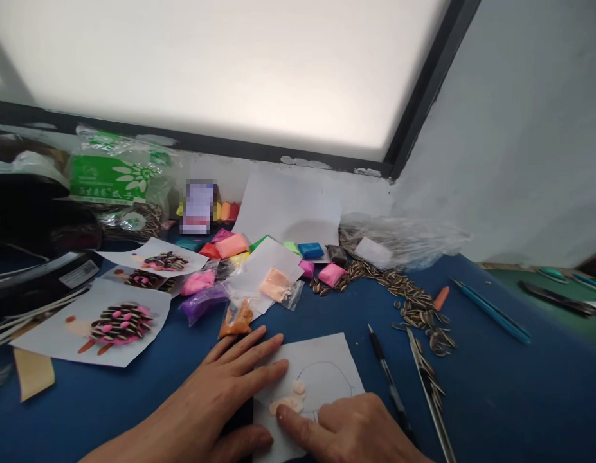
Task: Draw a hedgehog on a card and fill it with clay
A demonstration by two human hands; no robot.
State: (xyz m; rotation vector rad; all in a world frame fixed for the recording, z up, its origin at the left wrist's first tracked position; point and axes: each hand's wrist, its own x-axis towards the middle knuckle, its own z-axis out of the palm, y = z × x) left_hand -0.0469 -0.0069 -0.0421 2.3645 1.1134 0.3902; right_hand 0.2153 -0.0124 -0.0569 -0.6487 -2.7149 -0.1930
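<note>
My left hand [242,379] is open, fingers spread, lying over the left edge of a white paper sheet [321,347] on the blue table. Pencil lines on the sheet form a rounded outline. Flat pale peach clay [288,404] sticks to the lower left of that drawing, with a small round clay piece [299,388] just above it. My right hand [343,427] presses the clay with a stretched-out index finger. Its other fingers curl under, partly hidden, and nothing shows in them. A black pen [388,372] lies right of the sheet, beside metal tweezers [430,399].
Sunflower seeds [408,292] spill from a clear bag [404,241]. Packets of colored clay, one opened peach [276,285], lie behind the sheet. Finished hedgehog pictures [119,325] lie left. A green seed bag [119,180] stands behind them. A blue craft knife [493,310] lies right.
</note>
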